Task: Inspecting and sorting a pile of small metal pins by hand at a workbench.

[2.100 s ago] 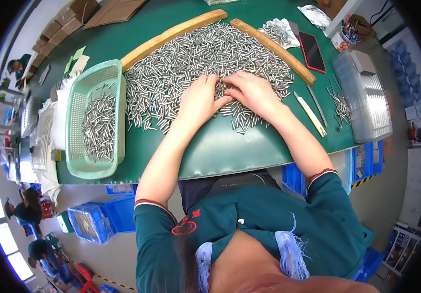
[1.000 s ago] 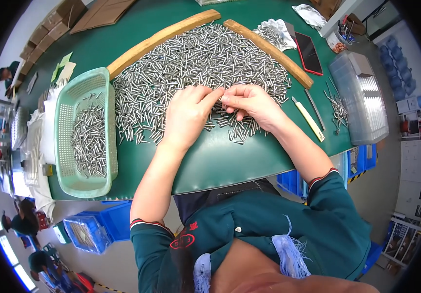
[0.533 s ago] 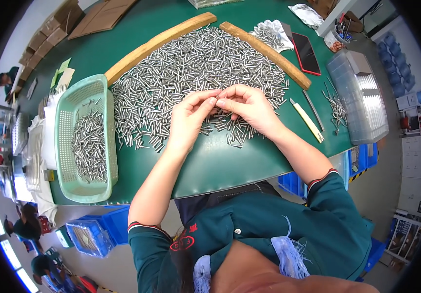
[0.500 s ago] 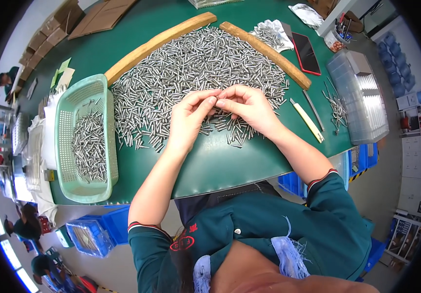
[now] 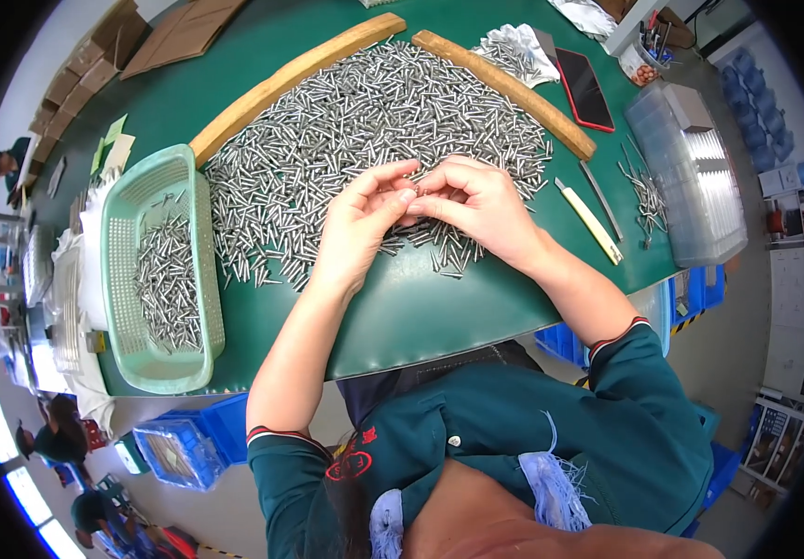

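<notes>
A broad pile of small grey metal pins (image 5: pixel 346 121), pointed at one end, covers the green table. Over the pile's near edge my left hand (image 5: pixel 364 210) and my right hand (image 5: pixel 476 205) meet, fingertips almost touching. Both are closed, with thumbs bent toward the fingers. Whatever lies between the fingertips is too small and too covered to make out. Left of the pile, a pale green plastic basket (image 5: pixel 122 270) holds a smaller heap of the same pins (image 5: pixel 169 284).
Two wooden bars (image 5: pixel 299 74) (image 5: pixel 504 88) border the pile's far side. To the right lie a yellow-handled cutter knife (image 5: pixel 591 221), a red-edged phone (image 5: pixel 584 90), loose thin rods (image 5: pixel 644 197) and clear plastic boxes (image 5: pixel 681 186). A white cloth (image 5: pixel 516 51) holds more pins.
My left fingers have lifted and spread slightly from the thumb, and my right fingers have shifted a little. The whole view has tilted slightly. Pile and basket look the same.
</notes>
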`<state>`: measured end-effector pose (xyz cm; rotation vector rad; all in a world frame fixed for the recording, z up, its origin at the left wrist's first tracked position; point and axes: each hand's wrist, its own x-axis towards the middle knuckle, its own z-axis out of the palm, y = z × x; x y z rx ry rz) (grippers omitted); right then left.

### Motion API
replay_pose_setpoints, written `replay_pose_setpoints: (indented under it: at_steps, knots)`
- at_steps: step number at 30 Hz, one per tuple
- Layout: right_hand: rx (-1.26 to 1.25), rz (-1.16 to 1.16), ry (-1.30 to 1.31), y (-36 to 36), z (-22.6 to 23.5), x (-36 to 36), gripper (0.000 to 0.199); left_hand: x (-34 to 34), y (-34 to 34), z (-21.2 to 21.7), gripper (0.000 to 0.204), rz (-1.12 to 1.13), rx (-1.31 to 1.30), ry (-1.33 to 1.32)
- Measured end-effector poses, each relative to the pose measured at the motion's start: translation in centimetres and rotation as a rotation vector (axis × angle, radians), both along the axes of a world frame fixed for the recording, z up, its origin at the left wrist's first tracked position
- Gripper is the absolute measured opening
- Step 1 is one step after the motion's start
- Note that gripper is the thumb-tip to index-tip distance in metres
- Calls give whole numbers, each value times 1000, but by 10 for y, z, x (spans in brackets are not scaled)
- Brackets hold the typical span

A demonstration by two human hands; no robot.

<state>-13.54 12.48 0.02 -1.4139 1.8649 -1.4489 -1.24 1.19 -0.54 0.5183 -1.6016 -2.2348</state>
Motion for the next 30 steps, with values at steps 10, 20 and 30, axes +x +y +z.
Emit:
replay_pose_setpoints:
  at_steps: [10,20,30]
  knots:
    - [65,69,-415,1,2,1,14,0,-1,0,34,-45,224,-59]
    - [101,205,-1377,-1,-9,-14,17,4,-9,7,34,74,124,37]
    - [4,268,-1630,-4,-14,-24,18,12,-29,11,25,225,-392,-27]
